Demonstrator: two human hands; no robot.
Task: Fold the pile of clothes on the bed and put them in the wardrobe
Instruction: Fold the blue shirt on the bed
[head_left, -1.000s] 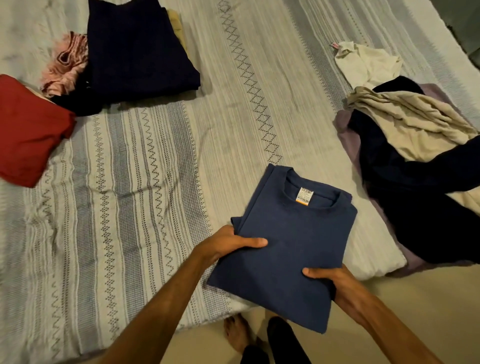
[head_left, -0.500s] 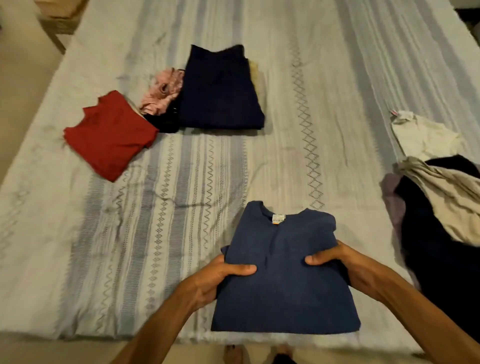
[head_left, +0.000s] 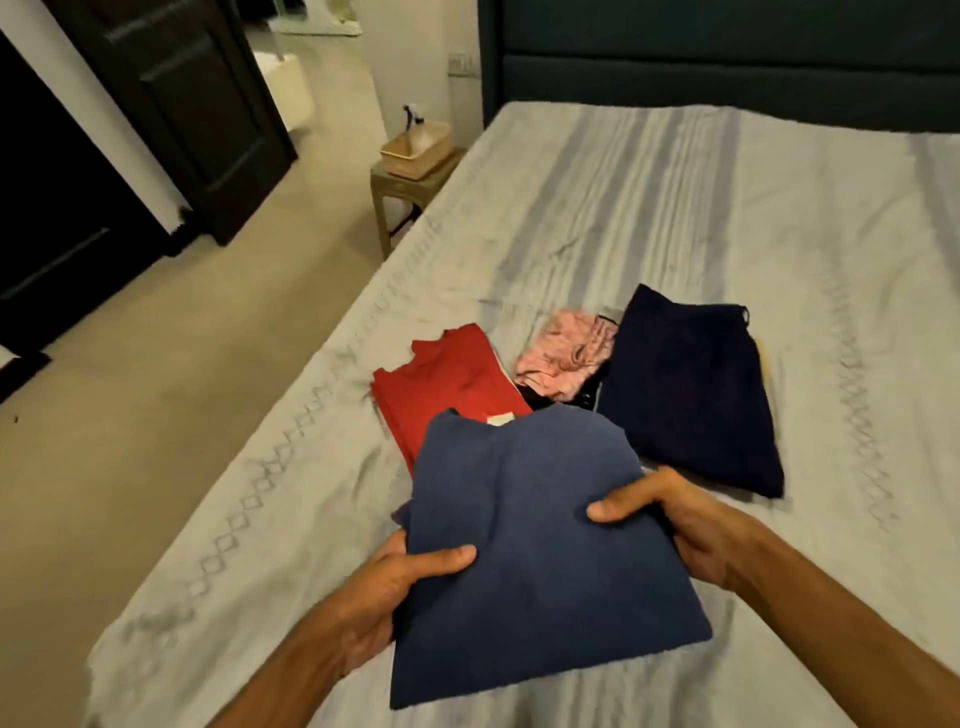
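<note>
Two hands on the folded blue shirt (head_left: 540, 561), held above the bed (head_left: 675, 218): left hand (head_left: 395, 587) gripping its left edge, thumb on top; right hand (head_left: 675, 514) gripping its right edge, thumb on top. Beyond the blue shirt, on the bed: folded red shirt (head_left: 441, 384) partly overlapped by its far edge, pink garment (head_left: 566, 358) just behind, folded navy garment (head_left: 685, 384) to the right. Dark wardrobe door (head_left: 192, 104) far off left.

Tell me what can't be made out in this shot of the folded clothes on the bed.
- Head view: near part of the red top, covered by the blue shirt in both hands.
- Dark garment under the pink one, mostly hidden.
- Blue shirt's neck label: too blurred to read.
</note>
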